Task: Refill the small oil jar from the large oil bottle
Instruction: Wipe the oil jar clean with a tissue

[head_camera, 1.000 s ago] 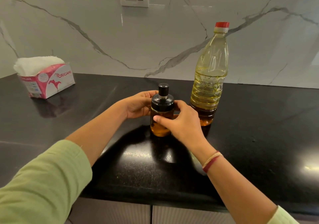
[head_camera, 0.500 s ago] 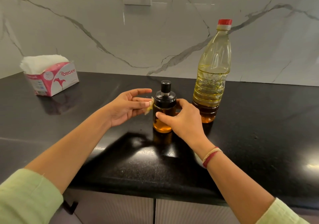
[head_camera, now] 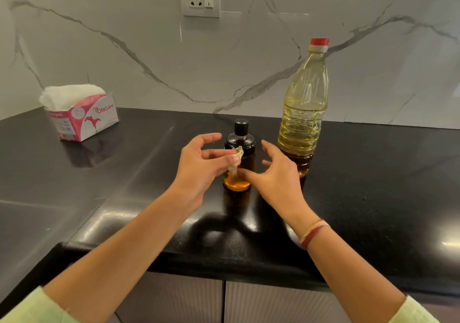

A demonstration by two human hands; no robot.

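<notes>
Fingers of left hand (head_camera: pixel 199 171) pinch a crumpled, perhaps paper, scrap (head_camera: pixel 236 160) by the round glass jar (head_camera: pixel 237 184); right hand (head_camera: pixel 276 181) splayed.

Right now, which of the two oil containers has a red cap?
The large oil bottle, standing right of the small oil jar, whose cap is black.

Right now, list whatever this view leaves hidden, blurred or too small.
Head view:
The small oil jar: mid-body hidden behind the left hand and the pale scrap it pinches.
The pale scrap: too small to identify.
The right hand: thumb's contact with the jar unclear.
The tissue box: fine print too small.
</notes>
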